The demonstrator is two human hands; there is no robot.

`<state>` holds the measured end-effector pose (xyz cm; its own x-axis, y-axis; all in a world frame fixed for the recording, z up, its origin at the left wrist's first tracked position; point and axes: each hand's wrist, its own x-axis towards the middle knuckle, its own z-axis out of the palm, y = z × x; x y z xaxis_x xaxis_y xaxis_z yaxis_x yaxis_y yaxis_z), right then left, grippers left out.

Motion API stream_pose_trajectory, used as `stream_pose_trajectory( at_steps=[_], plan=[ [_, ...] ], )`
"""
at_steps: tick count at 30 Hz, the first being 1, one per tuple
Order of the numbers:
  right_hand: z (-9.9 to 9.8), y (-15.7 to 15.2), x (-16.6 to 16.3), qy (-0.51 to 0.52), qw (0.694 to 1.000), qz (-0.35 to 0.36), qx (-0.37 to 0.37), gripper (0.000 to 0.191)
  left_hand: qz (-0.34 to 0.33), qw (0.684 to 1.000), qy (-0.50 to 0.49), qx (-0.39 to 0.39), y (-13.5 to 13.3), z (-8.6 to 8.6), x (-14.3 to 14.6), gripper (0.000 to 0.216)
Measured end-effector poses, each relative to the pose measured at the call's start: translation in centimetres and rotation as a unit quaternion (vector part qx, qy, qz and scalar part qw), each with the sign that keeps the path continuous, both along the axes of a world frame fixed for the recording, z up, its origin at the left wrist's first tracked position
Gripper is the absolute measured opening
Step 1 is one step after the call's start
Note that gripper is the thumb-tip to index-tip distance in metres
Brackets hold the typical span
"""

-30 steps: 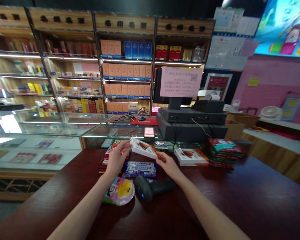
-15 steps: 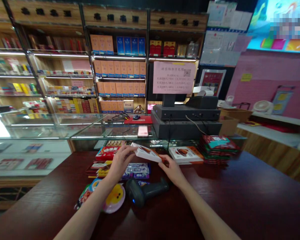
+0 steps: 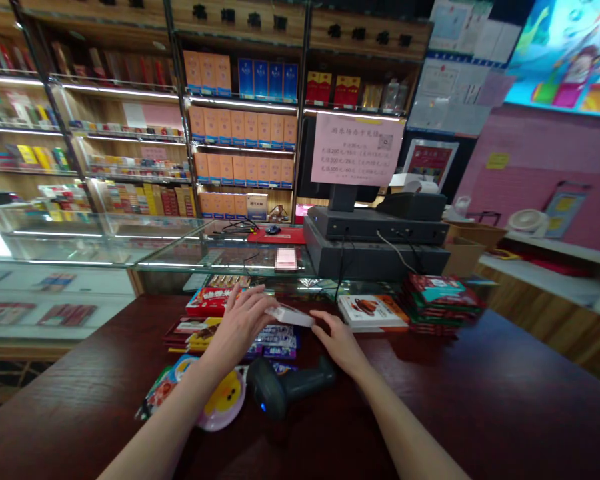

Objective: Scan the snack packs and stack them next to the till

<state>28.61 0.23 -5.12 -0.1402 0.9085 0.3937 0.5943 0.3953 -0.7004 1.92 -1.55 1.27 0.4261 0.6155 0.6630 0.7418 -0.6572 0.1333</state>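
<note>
A small white box (image 3: 294,316), seen edge-on, is held up between my two hands over the dark wooden counter. My left hand (image 3: 243,323) grips its left end, with the thumb hidden behind the fingers. At its right end, the fingers of my right hand (image 3: 337,340) close on the corner. Below the box lie blue and purple snack packs (image 3: 275,343). A black barcode scanner (image 3: 290,387) rests nearer to me. Beside my left forearm are a round pack with a yellow chick face (image 3: 225,393) and a red box (image 3: 207,301).
A white and orange box (image 3: 373,312) lies to the right, next to a stack of red and green packets (image 3: 443,303). Behind stand a cash register (image 3: 375,230) and a screen with a pink notice (image 3: 355,150). The glass display case (image 3: 175,257) borders the counter.
The white box has tilted from showing its printed face to nearly edge-on and sits slightly lower. My left fingers have spread along it. The camera view has shifted a little.
</note>
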Motion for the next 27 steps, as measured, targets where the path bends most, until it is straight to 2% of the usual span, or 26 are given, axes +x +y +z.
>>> stream_pose_trajectory(
  at_steps=[6,10,13,21,27],
  plan=[
    [2.5,-2.3,-1.8,0.008,0.993,0.019,0.115,0.045,0.013,1.000,0.010,0.026,-0.9,0.4,0.5,0.020],
    [3.7,-3.8,-3.3,-0.027,0.977,0.027,0.208,0.056,0.011,1.000,-0.019,0.016,-1.1,0.3,0.9,0.047],
    [3.8,-4.2,-4.0,-0.062,0.964,0.025,0.257,0.061,0.014,0.999,-0.034,0.010,-1.2,0.3,1.2,0.060],
    [3.3,-3.7,-4.1,-0.094,0.951,-0.004,0.296,0.053,0.006,1.000,-0.026,0.004,-1.5,0.5,1.5,0.067],
    [3.4,-3.6,-3.5,-0.086,0.950,-0.031,0.299,0.048,0.040,0.999,-0.024,-0.004,-1.2,0.9,-0.3,0.077]
  ],
)
